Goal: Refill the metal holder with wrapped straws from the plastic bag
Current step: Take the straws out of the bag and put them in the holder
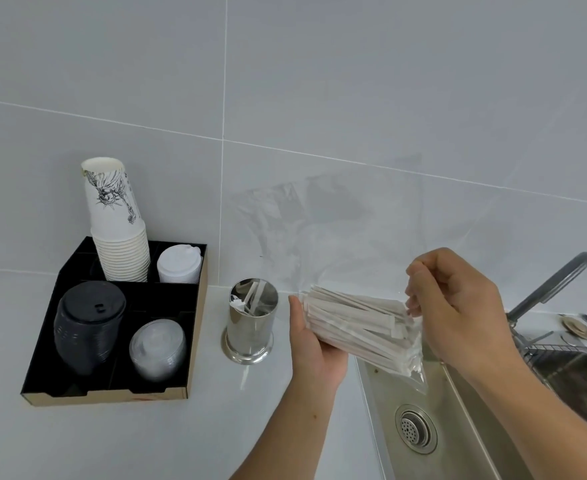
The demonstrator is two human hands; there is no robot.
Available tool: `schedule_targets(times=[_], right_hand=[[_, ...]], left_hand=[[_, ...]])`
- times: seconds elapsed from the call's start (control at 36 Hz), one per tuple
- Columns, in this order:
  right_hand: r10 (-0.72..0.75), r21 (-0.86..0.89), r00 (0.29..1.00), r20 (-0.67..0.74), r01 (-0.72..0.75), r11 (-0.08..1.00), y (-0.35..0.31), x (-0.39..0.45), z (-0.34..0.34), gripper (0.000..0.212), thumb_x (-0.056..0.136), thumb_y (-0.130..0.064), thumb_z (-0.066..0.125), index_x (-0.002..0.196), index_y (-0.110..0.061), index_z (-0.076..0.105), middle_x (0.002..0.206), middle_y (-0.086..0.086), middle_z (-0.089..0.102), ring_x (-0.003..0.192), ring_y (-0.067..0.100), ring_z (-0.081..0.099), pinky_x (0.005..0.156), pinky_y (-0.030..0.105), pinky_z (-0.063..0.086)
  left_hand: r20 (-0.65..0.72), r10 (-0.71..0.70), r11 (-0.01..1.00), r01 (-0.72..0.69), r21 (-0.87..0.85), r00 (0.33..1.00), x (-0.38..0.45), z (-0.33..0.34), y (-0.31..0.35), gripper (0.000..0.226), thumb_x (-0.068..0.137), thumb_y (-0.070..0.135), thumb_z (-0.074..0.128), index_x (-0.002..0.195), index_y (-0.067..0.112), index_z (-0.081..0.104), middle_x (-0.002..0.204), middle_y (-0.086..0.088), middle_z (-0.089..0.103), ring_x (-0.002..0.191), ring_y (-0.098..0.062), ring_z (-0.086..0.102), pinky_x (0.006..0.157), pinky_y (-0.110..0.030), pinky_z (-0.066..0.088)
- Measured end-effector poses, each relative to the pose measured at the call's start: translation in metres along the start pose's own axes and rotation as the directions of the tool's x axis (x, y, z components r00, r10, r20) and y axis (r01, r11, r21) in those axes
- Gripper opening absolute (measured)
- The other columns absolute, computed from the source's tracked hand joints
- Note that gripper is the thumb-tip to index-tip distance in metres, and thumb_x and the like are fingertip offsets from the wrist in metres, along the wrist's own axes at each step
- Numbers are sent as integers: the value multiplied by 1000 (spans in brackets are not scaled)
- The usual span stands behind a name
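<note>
Wrapped straws point(357, 327) lie as a thick bundle inside a clear plastic bag point(413, 367), held in the air above the left edge of the steel sink point(458, 420), to the right of the metal holder. The white bench point(112, 441) carries a black organizer tray point(195, 327) with paper cups point(118, 230), black lids point(89, 323), clear lids point(157, 346) and white lids point(178, 265). The left hand point(314, 344) supports the bundle from below, its fingers closed around the bag. The right hand point(458, 306) is at the far end of the bundle, its fingers pinching the straw ends. The metal holder point(250, 323) stands upright on the bench, just left of the left hand, with only a few straws inside.
</note>
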State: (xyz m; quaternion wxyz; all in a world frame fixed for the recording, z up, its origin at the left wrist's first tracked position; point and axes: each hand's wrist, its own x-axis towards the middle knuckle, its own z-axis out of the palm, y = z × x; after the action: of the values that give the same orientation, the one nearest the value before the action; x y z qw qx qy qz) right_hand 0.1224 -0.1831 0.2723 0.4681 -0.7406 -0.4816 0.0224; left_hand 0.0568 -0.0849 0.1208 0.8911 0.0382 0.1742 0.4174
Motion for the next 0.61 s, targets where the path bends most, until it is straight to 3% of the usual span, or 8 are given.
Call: schedule_targets(times=[0.17,0.31,0.5,0.61], right_hand=[[-35,-42,999,28,37,998,-2,10,10,22,96,-14,52,75,-17,57,69,1,61,63,25,61,61,47,54],[-56,-49,998,33,58,997,-6,19,12,22,96,-14,52,76,-18,58,69,0,61,63,25,61,61,48,54],[-75,-66,997,32,77,995,-11,35,10,21,96,-16,52,76,-19,58,71,-1,63,65,22,63,65,49,56],[-88,-72,995,39,91,993,-13,43,12,22,96,-16,52,75,-19,58,70,0,63,63,21,63,64,44,55]], left_hand=[[-23,-9,998,7,-62,1000,6,-4,5,57,93,56,49,129,14,64,125,-13,68,114,-29,66,100,-46,48],[-27,-6,995,4,-97,1000,8,-1,8,57,91,55,53,131,15,62,132,-13,64,120,-31,62,106,-48,45],[2,-44,982,43,-186,999,10,2,12,56,92,51,53,129,11,63,127,-15,66,104,-30,70,75,-41,61],[29,-43,975,48,-218,999,12,4,13,56,93,51,53,130,11,62,127,-15,66,102,-31,71,72,-40,60]])
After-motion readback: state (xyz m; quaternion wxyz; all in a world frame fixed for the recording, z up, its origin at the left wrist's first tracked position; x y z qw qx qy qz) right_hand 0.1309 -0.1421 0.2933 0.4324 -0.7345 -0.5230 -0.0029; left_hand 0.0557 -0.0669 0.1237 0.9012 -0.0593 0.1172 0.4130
